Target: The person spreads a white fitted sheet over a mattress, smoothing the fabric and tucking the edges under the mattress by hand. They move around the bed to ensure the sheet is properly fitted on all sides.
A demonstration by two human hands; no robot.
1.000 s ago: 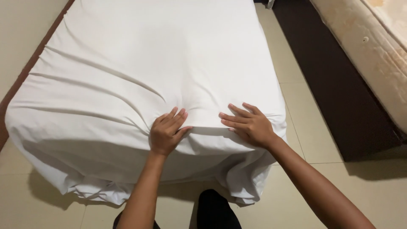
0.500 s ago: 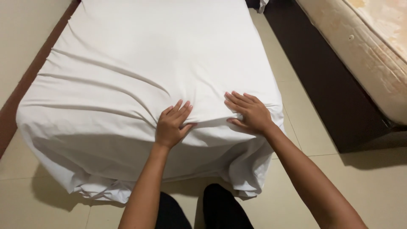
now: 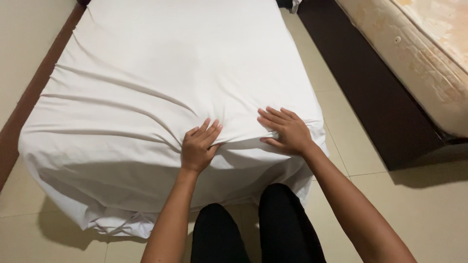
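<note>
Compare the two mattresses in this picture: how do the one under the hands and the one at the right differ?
The near mattress is covered by a white sheet, wrinkled near the left hand and right hand; the bare mattress at the right shows stained, quilted beige fabric. The near one seems to lie low on the tiled floor; the bare one sits on a dark base. Both lie flat.
</note>
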